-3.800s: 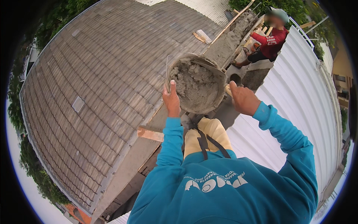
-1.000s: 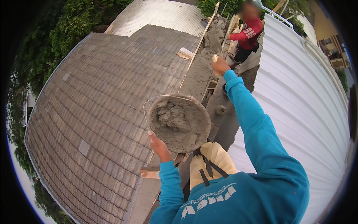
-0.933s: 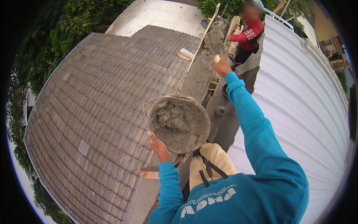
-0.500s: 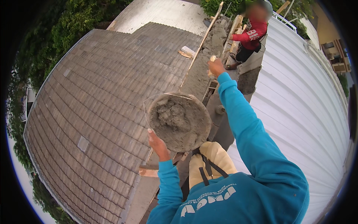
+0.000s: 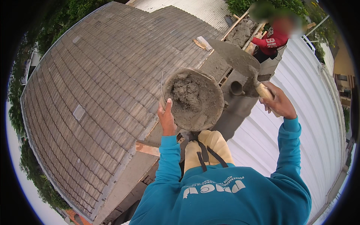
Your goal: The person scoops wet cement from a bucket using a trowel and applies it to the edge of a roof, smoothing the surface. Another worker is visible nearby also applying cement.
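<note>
My left hand (image 5: pixel 167 117) grips the left rim of a round bucket (image 5: pixel 223 105), thumb over the edge and fingers at its outer side. Grey wet mortar (image 5: pixel 193 95) fills the bucket, heaped toward its far left, and a thin wire handle stands off the rim. My right hand (image 5: pixel 279 99) is wrapped round the wooden handle of a trowel (image 5: pixel 236 56), to the right of the bucket. The trowel's broad, mortar-smeared blade points far left, above the narrow wall top (image 5: pixel 213 67), partly hiding it.
A brown tiled roof (image 5: pixel 112 75) slopes away on the left, a white corrugated metal roof (image 5: pixel 300 105) on the right. A grey pipe end (image 5: pixel 236 88) opens beside the bucket. Beyond, a co-worker in a red sleeve (image 5: pixel 273 42) stands by wooden boards. A wood block (image 5: pixel 147 148) juts out near my left forearm.
My right hand has drawn back and right from the wall top with the trowel, whose blade now shows fully. The bucket and left hand sit farther up and right in view.
</note>
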A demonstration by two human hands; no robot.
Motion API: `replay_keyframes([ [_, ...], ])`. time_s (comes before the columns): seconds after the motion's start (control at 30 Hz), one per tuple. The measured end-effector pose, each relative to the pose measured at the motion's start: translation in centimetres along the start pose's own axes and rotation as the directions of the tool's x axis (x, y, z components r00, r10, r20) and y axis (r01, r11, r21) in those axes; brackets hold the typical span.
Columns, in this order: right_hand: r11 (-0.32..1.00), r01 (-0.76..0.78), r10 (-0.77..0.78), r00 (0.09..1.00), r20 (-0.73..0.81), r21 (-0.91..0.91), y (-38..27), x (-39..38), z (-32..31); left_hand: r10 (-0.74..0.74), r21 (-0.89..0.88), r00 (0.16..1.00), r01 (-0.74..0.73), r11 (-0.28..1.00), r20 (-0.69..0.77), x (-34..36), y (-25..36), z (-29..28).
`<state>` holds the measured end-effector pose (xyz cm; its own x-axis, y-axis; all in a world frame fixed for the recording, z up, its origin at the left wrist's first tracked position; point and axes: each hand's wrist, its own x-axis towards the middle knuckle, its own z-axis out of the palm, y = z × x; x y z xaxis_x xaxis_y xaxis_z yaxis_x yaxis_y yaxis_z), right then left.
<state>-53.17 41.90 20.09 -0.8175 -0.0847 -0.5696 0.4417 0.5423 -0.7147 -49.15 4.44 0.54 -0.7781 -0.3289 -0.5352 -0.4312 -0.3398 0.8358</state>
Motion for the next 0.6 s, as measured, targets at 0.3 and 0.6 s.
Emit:
replay_keyframes([
  [0.3, 0.143, 0.532, -0.322, 0.822, 0.469, -0.834, -9.3, 7.5, 8.0, 0.12, -0.071, 0.993, -0.118, 0.99, 0.013, 0.4, 0.4, 0.7],
  [0.6, 0.171, 0.565, -0.25, 0.817, 0.519, -0.807, -2.1, 3.4, 12.7, 0.106, -0.06, 0.992, -0.11, 0.992, -0.068, 1.0, -1.6, 0.5],
])
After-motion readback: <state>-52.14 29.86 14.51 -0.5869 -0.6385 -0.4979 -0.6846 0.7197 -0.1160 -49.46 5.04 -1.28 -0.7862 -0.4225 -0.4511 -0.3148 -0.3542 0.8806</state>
